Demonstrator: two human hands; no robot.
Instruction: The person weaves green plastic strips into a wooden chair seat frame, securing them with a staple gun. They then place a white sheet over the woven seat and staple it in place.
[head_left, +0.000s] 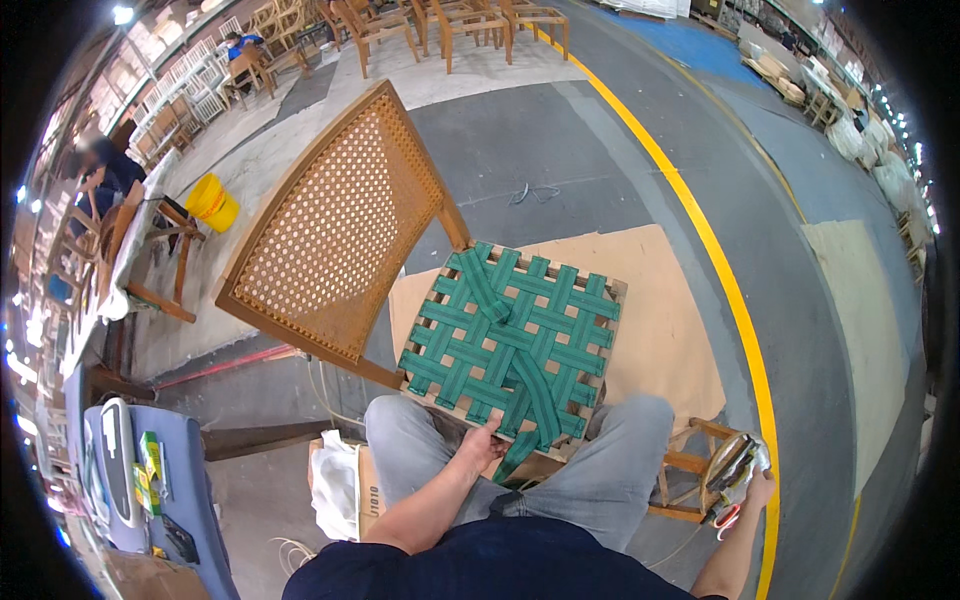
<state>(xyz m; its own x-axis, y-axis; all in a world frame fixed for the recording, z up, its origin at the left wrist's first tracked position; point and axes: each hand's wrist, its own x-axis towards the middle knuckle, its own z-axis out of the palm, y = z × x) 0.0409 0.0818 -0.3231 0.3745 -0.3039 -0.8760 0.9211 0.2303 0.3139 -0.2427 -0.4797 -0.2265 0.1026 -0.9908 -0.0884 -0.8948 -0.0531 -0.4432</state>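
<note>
A wooden chair stands in front of me, its cane backrest (345,225) leaning to the far left. Green webbing (470,360) is woven across its seat frame, and loose strap ends lie on top. Another green strap end (517,455) hangs over the front edge beside my left hand (487,445). That hand grips the seat's front edge, thumb above and fingers partly underneath. Out to the right, my right hand (762,487) is at a small wooden stool (690,462) topped with a cluttered holder (735,465). Red-handled scissors (727,518) hang below it. The right fingers are mostly hidden.
Brown cardboard (660,300) lies under the chair. At left stand a blue padded surface (200,500) with small items, a white bag (335,485) and a yellow bucket (212,203). A yellow floor line (690,210) runs along the right. Wooden chairs (450,30) and seated people are farther off.
</note>
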